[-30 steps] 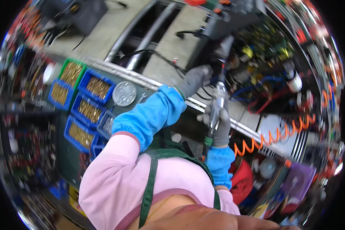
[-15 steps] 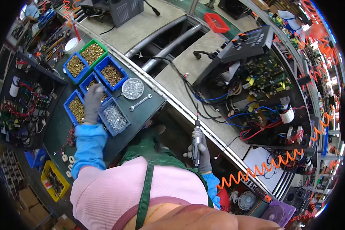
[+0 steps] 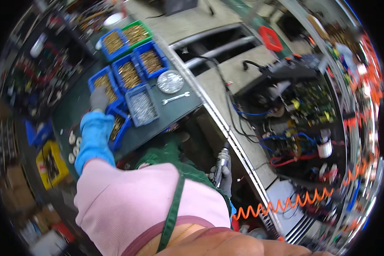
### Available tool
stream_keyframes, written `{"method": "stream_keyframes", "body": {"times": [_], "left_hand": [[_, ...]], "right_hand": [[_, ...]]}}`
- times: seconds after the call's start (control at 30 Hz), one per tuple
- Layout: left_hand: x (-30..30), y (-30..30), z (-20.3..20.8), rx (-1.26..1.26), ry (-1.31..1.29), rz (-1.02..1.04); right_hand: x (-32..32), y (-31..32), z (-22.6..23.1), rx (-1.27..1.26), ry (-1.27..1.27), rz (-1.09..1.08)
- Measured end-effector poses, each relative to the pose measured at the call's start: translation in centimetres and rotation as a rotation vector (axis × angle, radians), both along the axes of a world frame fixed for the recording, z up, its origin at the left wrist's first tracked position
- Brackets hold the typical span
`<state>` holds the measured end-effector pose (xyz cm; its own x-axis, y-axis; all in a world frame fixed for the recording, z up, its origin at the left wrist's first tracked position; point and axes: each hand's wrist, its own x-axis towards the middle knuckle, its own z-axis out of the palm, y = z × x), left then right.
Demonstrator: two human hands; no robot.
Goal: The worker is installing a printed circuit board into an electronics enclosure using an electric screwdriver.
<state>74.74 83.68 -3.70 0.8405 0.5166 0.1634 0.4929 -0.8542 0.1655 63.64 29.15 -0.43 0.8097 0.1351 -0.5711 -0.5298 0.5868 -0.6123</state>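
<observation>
My left hand (image 3: 99, 100), in a grey glove, reaches to the near end of a blue bin (image 3: 92, 84) holding small brass-coloured fasteners (image 3: 106, 84). Motion blur smears its fingers, so their grip cannot be told. Low at my right side, my right hand (image 3: 226, 181), also gloved in grey, is wrapped round a metal-bodied power screwdriver (image 3: 222, 163) with its bit pointing up and away. Beside the left hand stand another blue bin of brass-coloured pieces (image 3: 129, 74) and a grey-blue bin of silvery fasteners (image 3: 142, 106). A small blue bin (image 3: 124, 135) sits right of my forearm.
A round dish of silvery pieces (image 3: 170, 82) and a wrench (image 3: 176, 98) lie on the green bench (image 3: 168, 117). Opened machines with wiring (image 3: 303, 115) stand on the right. An orange coiled hose (image 3: 281, 206) stretches low at right; white rings (image 3: 72, 147) lie left of my sleeve.
My left hand has shifted from beside the middle blue bin to the left one. The whole view has swung, moving the bench rightward in the picture. My right hand still holds the power screwdriver.
</observation>
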Motion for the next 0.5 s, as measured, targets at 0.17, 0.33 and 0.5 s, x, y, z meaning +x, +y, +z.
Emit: {"method": "stream_keyframes", "body": {"times": [0.17,0.33,0.5], "left_hand": [[0.5,0.6,1.0,-0.028,0.169,0.058],[1.8,1.2,-1.9,-0.067,0.076,-0.076],[0.7,5.4,-4.5,-0.102,0.072,-0.06]], "right_hand": [[-0.5,-0.6,-0.8,0.105,-0.081,0.059],[-0.4,-0.3,0.0,-0.062,-0.044,0.021],[0.1,-0.8,-1.1,-0.115,-0.091,0.076]]}}
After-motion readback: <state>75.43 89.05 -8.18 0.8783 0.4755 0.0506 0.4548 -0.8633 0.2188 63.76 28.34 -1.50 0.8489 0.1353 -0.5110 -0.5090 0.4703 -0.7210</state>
